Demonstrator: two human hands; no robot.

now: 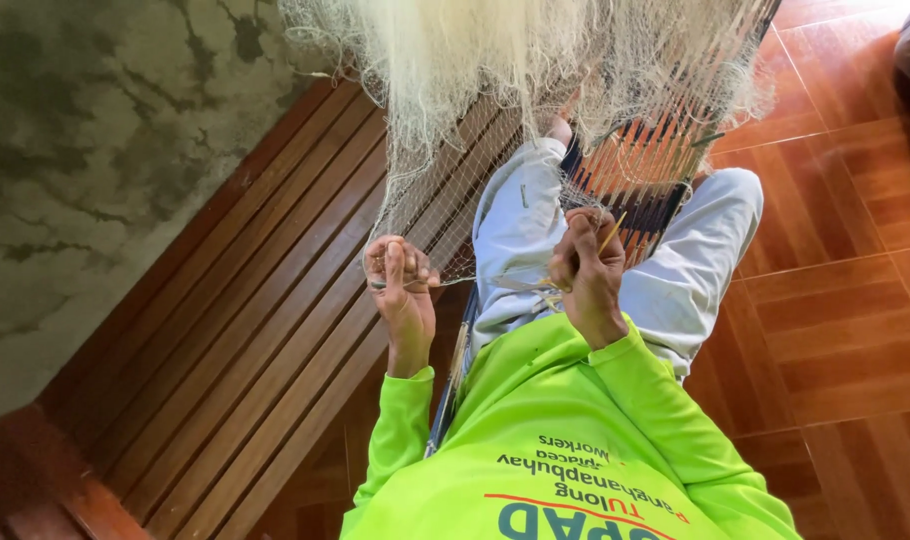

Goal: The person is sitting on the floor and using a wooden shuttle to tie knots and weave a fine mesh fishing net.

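Pale nylon mesh, fine and cream-white: a fishing net [535,70] hangs in a thick bunch at the top of the view and spreads down thinly over the person's lap.

Left hand [403,282]: fingers curled tight, pinching a taut edge of the net between thumb and forefinger, out over the slatted wooden bench [225,370].

Right hand [587,275]: fingers closed narrow around a thin yellowish netting needle [611,233], its tip poking up past the knuckles into the mesh. A fine line runs between the two hands; I cannot tell from here whether it is threaded through a loop.

Seat: a chair [635,170] with dark and orange slats, seen through the net between the knees.

Clothing: light grey trousers [520,230]; bright lime-green long sleeves [565,440] with printing on the chest.

Surroundings: glossy red-brown floor tiles [835,300] to the right; a stained grey concrete wall [95,150] to the left.

Risks, as I judge them: the mesh is so fine that the needle could catch a neighbouring strand and snarl it. The left pinch is small, so a slip would slacken the edge and loosen the knot. Loose net draped over the chair slats and knees could snag if pulled hard.
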